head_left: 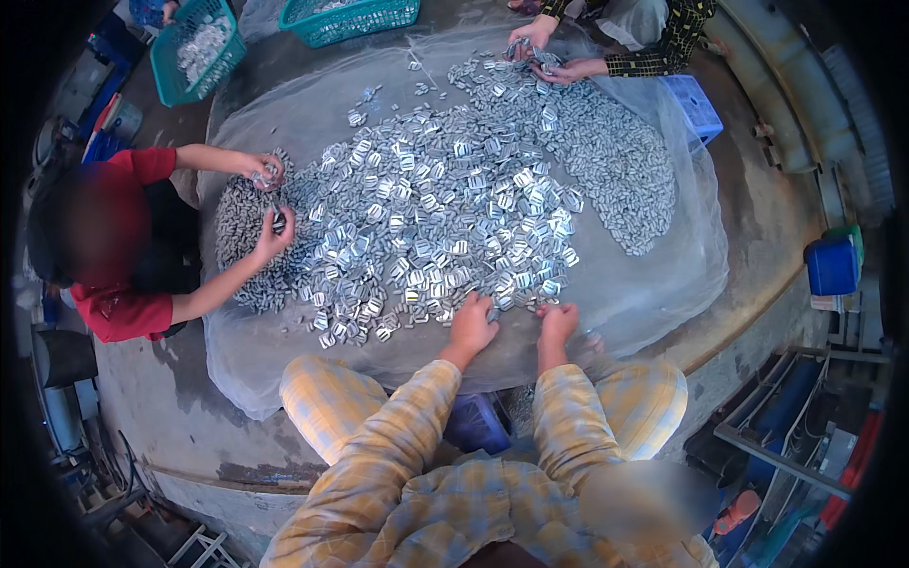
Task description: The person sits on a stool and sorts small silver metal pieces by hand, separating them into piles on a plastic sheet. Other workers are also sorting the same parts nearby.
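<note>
A wide pile of small, shiny, slotted metal pieces (454,227) is spread on a translucent sheet (644,293) before me. At its near edge my left hand (472,327) has its fingers curled in against the pieces; what lies between them is too small to make out. A short gap away, my right hand (558,327) is closed in a pinch at the pile's lower right edge, with its fingertips turned towards the left hand. Whatever it grips is hidden. Both plaid-sleeved forearms reach forward between my bent knees.
At left a person in red (133,246) handles pieces over a darker heap (241,227). Another person's hands (559,64) hold pieces at the far right, above a grey heap (615,170). Green baskets (355,26) stand at the back; a purple stool (694,107) is beyond the sheet.
</note>
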Demonstrator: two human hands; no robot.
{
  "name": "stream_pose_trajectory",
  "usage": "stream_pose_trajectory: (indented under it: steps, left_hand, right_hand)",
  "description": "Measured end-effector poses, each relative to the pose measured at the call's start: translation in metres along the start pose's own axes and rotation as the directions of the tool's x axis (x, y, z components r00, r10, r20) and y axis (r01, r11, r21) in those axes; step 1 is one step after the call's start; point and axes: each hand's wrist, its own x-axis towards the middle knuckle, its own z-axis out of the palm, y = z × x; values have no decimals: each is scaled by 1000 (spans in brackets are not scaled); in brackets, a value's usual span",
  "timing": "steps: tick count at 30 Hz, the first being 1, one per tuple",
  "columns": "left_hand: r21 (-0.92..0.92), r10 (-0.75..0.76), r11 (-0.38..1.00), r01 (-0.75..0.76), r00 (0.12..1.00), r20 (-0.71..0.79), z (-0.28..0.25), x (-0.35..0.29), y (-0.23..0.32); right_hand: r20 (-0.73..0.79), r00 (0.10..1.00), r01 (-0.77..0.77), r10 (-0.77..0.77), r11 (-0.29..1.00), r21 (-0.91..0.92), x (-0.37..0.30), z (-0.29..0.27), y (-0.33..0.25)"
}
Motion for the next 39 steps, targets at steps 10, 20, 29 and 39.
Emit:
stream_pose_trajectory:
  steps: [10,20,29,39]
  left_hand:
    - [-942,-297,252,221,944,142,-76,36,-52]
    - [-39,-144,989,139,961,-236,-34,57,-68]
    - [-895,-91,-351,275,941,325,-60,29,-7]
    - [-571,-13,-821,15,999,45,-23,19,-3]
  right_hand:
    - [110,916,395,-385,823,-407,-5,6,-47]
    - [188,889,458,-419,838,-298,-16,7,-52]
    - [517,734,338,-441,897,286,-70,41,-109]
    - [525,347,922,-777,385,-41,-171,62,-137]
